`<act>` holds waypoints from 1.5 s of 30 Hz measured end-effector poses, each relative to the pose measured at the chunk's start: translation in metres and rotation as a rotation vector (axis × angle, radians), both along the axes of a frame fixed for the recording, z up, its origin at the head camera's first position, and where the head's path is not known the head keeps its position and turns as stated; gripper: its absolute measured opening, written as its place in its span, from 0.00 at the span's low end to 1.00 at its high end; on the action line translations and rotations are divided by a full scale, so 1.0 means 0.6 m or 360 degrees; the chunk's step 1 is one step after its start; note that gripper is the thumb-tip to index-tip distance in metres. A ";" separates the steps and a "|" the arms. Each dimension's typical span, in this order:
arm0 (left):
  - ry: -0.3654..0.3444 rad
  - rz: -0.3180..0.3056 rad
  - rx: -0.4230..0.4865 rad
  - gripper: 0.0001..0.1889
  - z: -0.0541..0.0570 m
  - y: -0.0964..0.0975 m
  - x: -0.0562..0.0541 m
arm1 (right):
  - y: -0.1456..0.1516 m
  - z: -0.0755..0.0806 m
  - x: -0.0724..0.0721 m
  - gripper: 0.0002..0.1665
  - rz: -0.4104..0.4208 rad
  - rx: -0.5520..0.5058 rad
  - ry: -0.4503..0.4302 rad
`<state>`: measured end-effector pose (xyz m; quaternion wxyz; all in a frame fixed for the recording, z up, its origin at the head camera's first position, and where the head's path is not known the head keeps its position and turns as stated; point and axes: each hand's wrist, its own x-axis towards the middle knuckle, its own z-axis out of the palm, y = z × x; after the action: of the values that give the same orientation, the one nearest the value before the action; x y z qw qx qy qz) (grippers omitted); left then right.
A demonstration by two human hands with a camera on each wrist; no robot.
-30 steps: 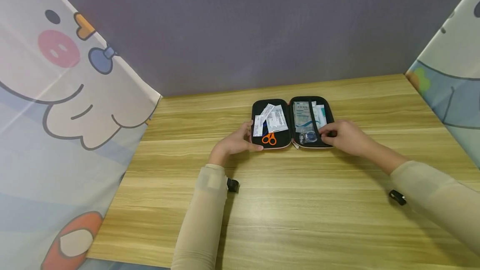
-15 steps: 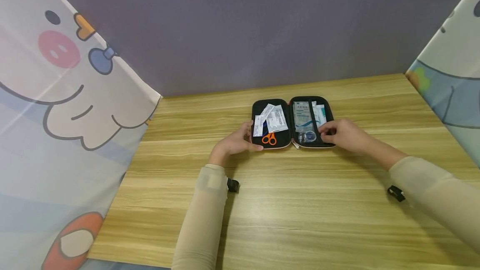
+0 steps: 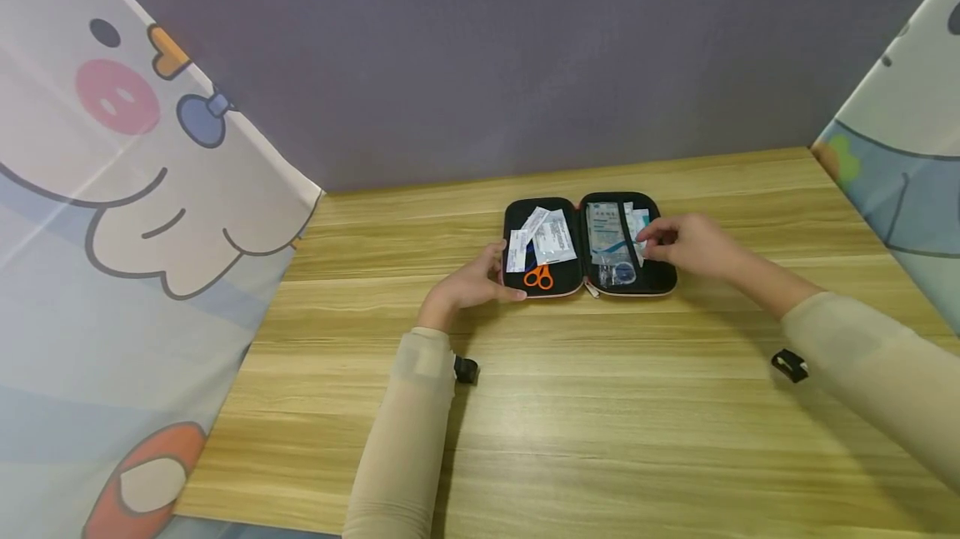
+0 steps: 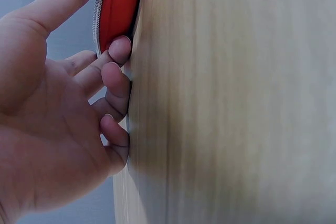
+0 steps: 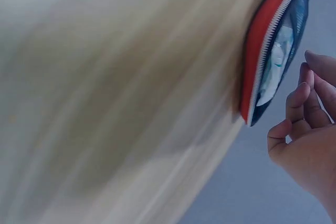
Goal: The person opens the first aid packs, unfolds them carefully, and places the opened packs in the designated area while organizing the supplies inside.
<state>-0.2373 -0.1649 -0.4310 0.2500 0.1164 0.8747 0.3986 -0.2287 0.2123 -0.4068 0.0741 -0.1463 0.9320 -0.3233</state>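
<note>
A small zippered first-aid case [image 3: 567, 285] lies unfolded on the table, black inside and red outside. My left hand [image 3: 471, 279] holds its near left corner between thumb and fingers. In the left wrist view, fingertips [image 4: 119, 48] are right at the red end. Orange-handled scissors [image 3: 537, 276] and white packets [image 3: 553, 237] lie in the left half. Behind a black elastic band [image 3: 627, 237], the right half contains a printed packet [image 3: 604, 228], a clear bag [image 3: 617, 273] and white-green packets [image 3: 638, 221]. Above these is my right hand [image 3: 693, 246], thumb and fingertips close together, nothing visible between them.
The case stands toward the back of the wood-grain table [image 3: 600, 422], before a grey upright panel [image 3: 525, 64]. Printed cartoon cloths [image 3: 225, 189] hang along both sides. Black straps [image 3: 466, 370] show at the wrists.
My right hand has moved back and slightly up from the band's lower end to the white-green packets, uncovering the case's near right corner. The left hand has stayed put.
</note>
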 end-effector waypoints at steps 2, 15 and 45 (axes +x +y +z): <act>-0.0003 -0.0001 -0.0001 0.61 0.000 0.000 0.000 | -0.008 0.006 -0.006 0.16 0.0000 0.0005 0.0021; -0.0009 -0.0014 -0.0013 0.62 0.005 0.001 0.000 | -0.072 0.040 -0.045 0.17 0.0056 0.0021 0.0056; -0.0031 -0.0014 -0.0043 0.61 0.005 -0.001 -0.001 | -0.203 0.015 -0.073 0.41 0.0230 0.0478 -0.0029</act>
<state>-0.2379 -0.1656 -0.4281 0.2617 0.1132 0.8770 0.3867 -0.2723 0.0904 -0.3976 0.1266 -0.1973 0.9562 -0.1754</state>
